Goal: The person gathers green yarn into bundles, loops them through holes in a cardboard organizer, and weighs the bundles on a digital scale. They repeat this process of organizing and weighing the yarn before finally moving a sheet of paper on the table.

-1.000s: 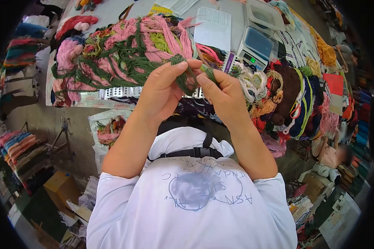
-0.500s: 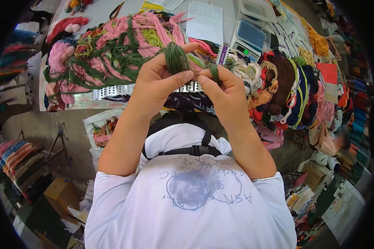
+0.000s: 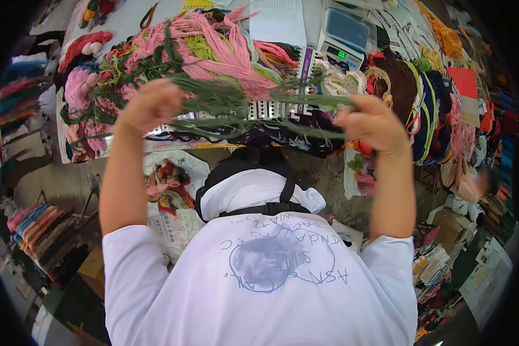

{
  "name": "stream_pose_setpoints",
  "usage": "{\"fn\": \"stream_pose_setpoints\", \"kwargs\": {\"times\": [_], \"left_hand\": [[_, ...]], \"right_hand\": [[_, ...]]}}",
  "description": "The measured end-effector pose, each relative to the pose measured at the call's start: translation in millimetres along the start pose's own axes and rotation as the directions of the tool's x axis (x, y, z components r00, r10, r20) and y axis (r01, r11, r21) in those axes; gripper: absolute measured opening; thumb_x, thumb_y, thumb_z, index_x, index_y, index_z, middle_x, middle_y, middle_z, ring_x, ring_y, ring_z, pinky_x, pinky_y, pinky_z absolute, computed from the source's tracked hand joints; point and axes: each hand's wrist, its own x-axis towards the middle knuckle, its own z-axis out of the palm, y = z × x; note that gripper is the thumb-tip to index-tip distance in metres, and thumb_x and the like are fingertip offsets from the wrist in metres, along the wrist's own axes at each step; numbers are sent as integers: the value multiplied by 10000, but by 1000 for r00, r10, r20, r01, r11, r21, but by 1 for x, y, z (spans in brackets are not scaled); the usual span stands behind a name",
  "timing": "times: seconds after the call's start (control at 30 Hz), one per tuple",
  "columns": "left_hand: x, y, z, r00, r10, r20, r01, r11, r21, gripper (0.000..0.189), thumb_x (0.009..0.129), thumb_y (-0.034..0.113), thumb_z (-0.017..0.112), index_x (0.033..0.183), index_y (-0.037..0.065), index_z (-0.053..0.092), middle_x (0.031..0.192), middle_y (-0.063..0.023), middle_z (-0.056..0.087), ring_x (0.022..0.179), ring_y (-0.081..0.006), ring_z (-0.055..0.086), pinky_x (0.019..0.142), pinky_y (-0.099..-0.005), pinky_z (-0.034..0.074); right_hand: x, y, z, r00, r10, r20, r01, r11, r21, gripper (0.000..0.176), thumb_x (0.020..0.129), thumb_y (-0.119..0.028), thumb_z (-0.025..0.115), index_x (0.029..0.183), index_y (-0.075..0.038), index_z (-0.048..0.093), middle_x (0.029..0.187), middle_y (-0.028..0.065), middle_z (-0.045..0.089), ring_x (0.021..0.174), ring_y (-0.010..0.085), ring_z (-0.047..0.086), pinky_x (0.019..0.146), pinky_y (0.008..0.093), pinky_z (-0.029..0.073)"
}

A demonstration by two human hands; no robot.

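Observation:
Stretched sideways between my two hands is a loop of dark green yarn (image 3: 213, 95), blurred by motion. My left hand (image 3: 151, 106) is closed around its left end, and my right hand (image 3: 376, 124) grips the right end. Below the yarn, a heap of pink yarn (image 3: 205, 37) mixed with green and lime strands covers the left part of the table. White cards with holes (image 3: 271, 109) lie partly hidden under the stretched strands.
A digital scale (image 3: 341, 40) stands at the back, beside a paper sheet (image 3: 277, 22). Brown yarn (image 3: 399, 86) and other coloured skeins pile up on the right. Multicoloured yarn (image 3: 167, 184) lies on white sacking below the table's edge. Another person (image 3: 470, 179) is at the far right.
My hands have moved far apart, left and right. The green yarn, bunched at my fingers before, is now spread out between them.

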Motion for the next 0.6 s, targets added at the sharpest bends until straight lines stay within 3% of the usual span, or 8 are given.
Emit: {"fn": "stream_pose_setpoints", "kwargs": {"times": [0.07,0.17,0.33,0.37,0.4,0.43,0.53,0.6], "left_hand": [[-25,13,-55,919,-170,-357,75,961,-266,191,889,196,495,714,152,430,506,85,233,398,-25,217,340,-197,155],[-84,16,-162,720,-136,-681,-171,916,-364,180,900,138,464,725,131,424,513,64,245,397,-47,210,340,-198,153],[-144,50,-235,566,150,-811,-527,822,-216,194,898,123,452,709,80,440,508,46,265,398,-62,224,365,-213,178],[-129,63,-200,524,206,-827,-567,808,-158,184,895,120,453,718,69,449,506,44,271,394,-65,224,364,-217,177],[-116,66,-184,601,261,-755,-570,803,-176,159,888,128,470,740,70,469,514,56,278,391,-58,221,365,-209,184],[-94,59,-162,632,248,-734,-528,832,-173,124,886,139,481,792,61,495,522,65,270,394,-48,220,369,-199,189],[-5,-12,-95,764,127,-633,-295,941,-167,294,871,186,528,1109,13,519,561,94,273,432,-4,238,377,-171,185],[55,-75,-36,811,-126,-571,45,987,-154,305,851,285,571,1041,46,580,580,82,317,462,-15,255,402,-171,188]], "right_hand": [[-37,22,-82,960,66,-271,-23,987,161,79,850,-112,540,869,-49,583,524,-79,327,410,21,276,368,204,169],[-130,55,-213,760,227,-609,125,868,480,47,883,-144,513,873,-98,518,524,-102,302,391,9,248,330,178,152],[-294,40,-309,190,94,-977,494,851,178,214,917,-141,415,1060,1,486,536,-40,263,421,63,196,381,213,176],[-266,13,-265,27,21,-999,470,882,31,259,913,-129,406,1120,17,459,552,-29,264,428,64,188,382,210,182],[-229,-5,-215,-132,-62,-989,422,899,-113,311,909,-117,397,1179,34,432,567,-17,265,436,65,179,383,207,187],[-215,0,-212,-45,-92,-995,432,896,-103,332,913,-143,390,1171,60,447,613,-12,317,458,51,242,387,206,227],[-110,61,-177,467,-127,-875,227,974,-20,351,878,-203,454,1092,64,530,706,-28,423,560,42,373,445,195,311],[-9,108,-110,530,-131,-838,107,990,-87,270,827,-205,543,1005,-19,627,747,-19,523,537,45,387,473,182,318]]}}
